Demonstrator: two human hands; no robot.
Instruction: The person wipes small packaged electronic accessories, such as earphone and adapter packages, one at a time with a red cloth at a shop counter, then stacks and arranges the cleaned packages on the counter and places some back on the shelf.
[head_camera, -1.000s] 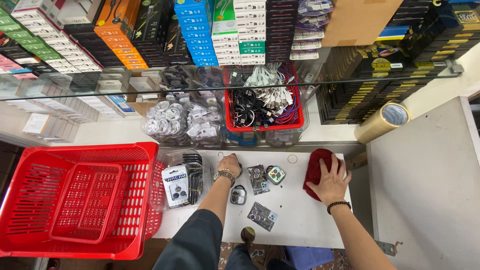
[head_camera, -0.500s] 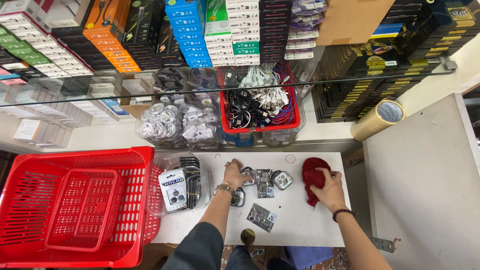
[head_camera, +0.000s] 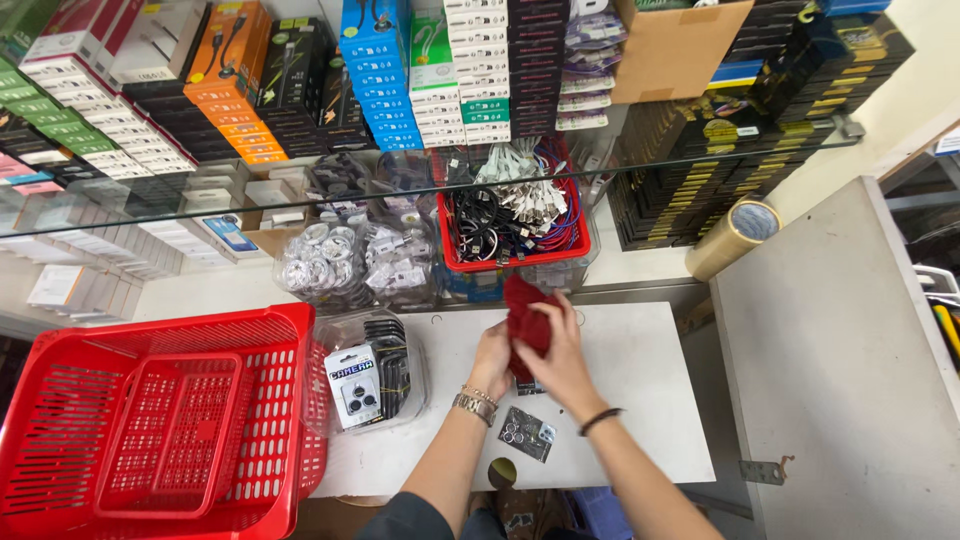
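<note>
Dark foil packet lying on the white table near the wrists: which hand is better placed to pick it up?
Probably the left hand: its wrist sits just above the dark foil packet, though both hands, including the right hand, are holding the dark red cloth.

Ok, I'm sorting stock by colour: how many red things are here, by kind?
Baskets: 2, the big basket and the cable basket
Cloth: 1, the cloth held by the left hand and the right hand
Total: 3
</note>
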